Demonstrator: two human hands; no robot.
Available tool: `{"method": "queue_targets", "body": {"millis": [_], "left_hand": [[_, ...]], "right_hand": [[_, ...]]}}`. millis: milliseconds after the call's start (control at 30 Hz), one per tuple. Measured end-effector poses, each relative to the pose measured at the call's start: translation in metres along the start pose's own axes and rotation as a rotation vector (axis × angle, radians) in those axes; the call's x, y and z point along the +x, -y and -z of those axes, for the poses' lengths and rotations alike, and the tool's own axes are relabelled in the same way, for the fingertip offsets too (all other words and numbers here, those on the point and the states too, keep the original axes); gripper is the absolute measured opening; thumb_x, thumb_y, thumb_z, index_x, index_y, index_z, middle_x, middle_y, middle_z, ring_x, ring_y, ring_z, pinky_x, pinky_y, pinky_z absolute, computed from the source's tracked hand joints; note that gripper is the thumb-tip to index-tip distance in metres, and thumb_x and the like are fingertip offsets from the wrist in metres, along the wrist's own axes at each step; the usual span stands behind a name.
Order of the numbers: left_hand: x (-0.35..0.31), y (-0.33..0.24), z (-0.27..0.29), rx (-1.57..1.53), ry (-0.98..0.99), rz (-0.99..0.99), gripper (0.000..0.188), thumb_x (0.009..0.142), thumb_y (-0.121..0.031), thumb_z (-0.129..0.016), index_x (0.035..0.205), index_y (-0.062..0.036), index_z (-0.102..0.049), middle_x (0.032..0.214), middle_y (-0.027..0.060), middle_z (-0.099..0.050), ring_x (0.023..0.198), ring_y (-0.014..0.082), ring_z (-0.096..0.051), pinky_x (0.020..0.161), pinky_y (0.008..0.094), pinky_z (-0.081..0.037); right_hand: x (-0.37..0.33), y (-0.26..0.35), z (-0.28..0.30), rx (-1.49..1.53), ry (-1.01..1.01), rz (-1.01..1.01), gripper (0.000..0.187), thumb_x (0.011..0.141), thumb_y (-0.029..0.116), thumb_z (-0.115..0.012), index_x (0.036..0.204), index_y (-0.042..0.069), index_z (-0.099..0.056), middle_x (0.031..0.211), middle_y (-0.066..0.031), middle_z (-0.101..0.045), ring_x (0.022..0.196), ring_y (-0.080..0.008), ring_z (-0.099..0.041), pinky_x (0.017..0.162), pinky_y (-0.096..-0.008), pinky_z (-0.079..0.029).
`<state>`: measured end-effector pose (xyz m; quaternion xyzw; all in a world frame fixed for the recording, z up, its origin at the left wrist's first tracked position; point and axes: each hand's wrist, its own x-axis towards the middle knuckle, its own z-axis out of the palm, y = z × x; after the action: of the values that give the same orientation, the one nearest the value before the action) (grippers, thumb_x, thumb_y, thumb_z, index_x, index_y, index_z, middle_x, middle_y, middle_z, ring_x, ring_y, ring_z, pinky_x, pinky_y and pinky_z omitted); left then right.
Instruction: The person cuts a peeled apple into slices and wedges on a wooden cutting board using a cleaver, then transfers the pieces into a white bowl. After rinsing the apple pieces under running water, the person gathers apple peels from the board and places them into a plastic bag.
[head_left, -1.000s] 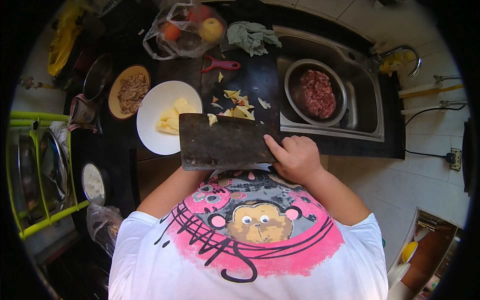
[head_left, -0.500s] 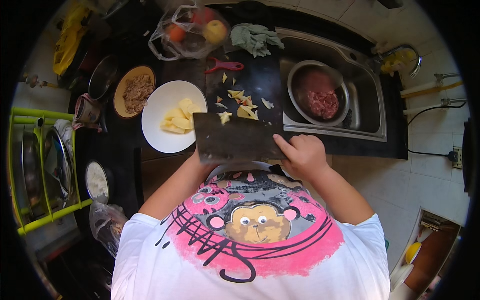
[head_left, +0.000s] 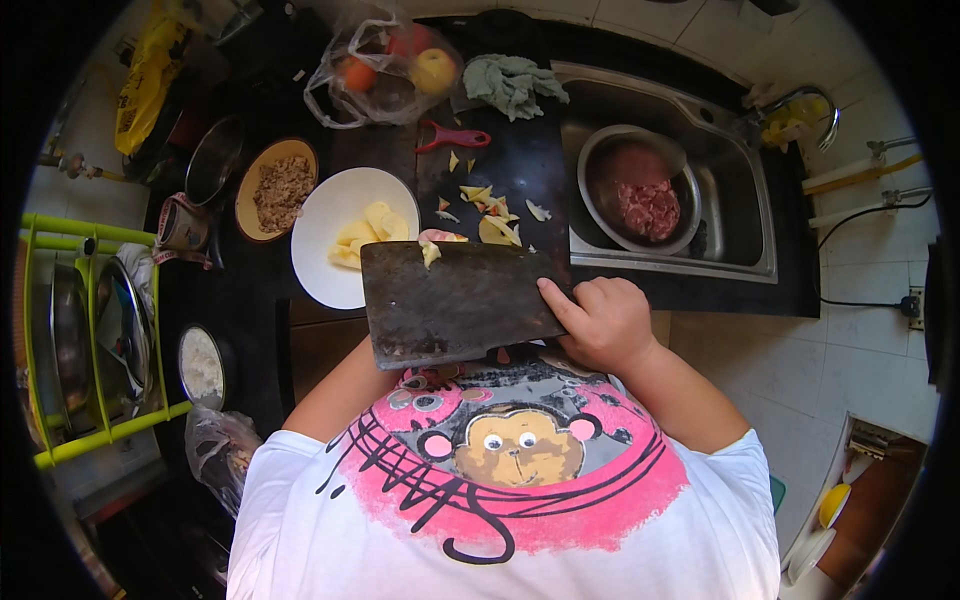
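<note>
A broad dark cleaver [head_left: 460, 310] lies nearly flat in front of my chest, its handle gripped by my right hand [head_left: 607, 318]. That hand's index finger stretches along the blade. My left forearm [head_left: 348, 388] runs up beneath the cleaver, which hides the left hand. A small pale scrap [head_left: 431, 253] sits at the blade's far edge, beside a pinkish piece [head_left: 444, 236] that I cannot make out. Beyond the blade, pale yellow trimmings [head_left: 495, 222] are scattered over the dark work surface [head_left: 535, 170]. Left of them, a white bowl [head_left: 312, 222] holds pale yellow slices [head_left: 362, 234].
A red-handled peeler [head_left: 455, 136] lies behind the trimmings. Farther back are bagged fruit [head_left: 432, 70] and a green cloth [head_left: 512, 84]. Raw meat [head_left: 648, 208] fills a metal bowl in the sink [head_left: 735, 215]. Minced food [head_left: 284, 192] and a white-filled bowl [head_left: 203, 365] stand left, near a green rack [head_left: 105, 430].
The cleaver has come nearer my body and shifted left, its blade now turned flatter toward view. More trimmings and the pinkish piece show beyond it. My right hand keeps its grip.
</note>
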<state>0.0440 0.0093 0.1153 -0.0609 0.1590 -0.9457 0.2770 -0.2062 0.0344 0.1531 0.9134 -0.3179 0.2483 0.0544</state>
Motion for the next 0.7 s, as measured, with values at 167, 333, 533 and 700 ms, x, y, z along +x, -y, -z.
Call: {"method": "queue_targets", "body": {"millis": [167,333,533,700], "left_hand": [[-0.009,-0.064,0.114,0.346,-0.029,-0.232,0.028,0.086,-0.026,-0.046,0.096,-0.0026,-0.057,0.091,0.0123,-0.062,0.082,0.0277,-0.062,0.075,0.0376,-0.051],[-0.014,-0.011,0.042,0.95,-0.203,-0.487,0.021,0.091,-0.024,-0.045,0.106,-0.0115,-0.053,0.093,0.0039,-0.059,0.082,0.0162,-0.059,0.069,0.0262,-0.048],[-0.007,-0.005,0.052,1.117,-0.635,-0.634,0.028,0.093,-0.03,-0.044,0.111,-0.0101,-0.051,0.099,0.0065,-0.058,0.089,0.0176,-0.058,0.072,0.0284,-0.048],[-0.013,-0.011,0.033,0.735,-0.246,-0.338,0.027,0.093,-0.028,-0.044,0.109,-0.0087,-0.051,0.099,0.0064,-0.057,0.09,0.0176,-0.056,0.075,0.0294,-0.048]], "right_hand": [[-0.001,-0.002,0.003,0.055,0.048,-0.006,0.045,0.055,0.014,-0.064,0.1,0.011,-0.064,0.059,-0.0024,-0.044,0.05,-0.0195,-0.048,0.044,-0.0331,-0.035],[-0.016,-0.025,-0.002,0.085,0.1,-0.16,0.049,0.053,0.013,-0.069,0.102,0.01,-0.063,0.06,-0.003,-0.048,0.051,-0.022,-0.05,0.046,-0.0355,-0.039],[-0.006,-0.017,0.014,0.177,0.016,-0.071,0.053,0.05,0.014,-0.069,0.103,0.01,-0.063,0.06,-0.0027,-0.046,0.051,-0.0216,-0.049,0.045,-0.0357,-0.036],[0.002,-0.007,0.019,0.154,-0.003,0.011,0.055,0.049,0.02,-0.069,0.102,0.01,-0.064,0.061,-0.0025,-0.044,0.051,-0.0197,-0.048,0.045,-0.0337,-0.035]]}}
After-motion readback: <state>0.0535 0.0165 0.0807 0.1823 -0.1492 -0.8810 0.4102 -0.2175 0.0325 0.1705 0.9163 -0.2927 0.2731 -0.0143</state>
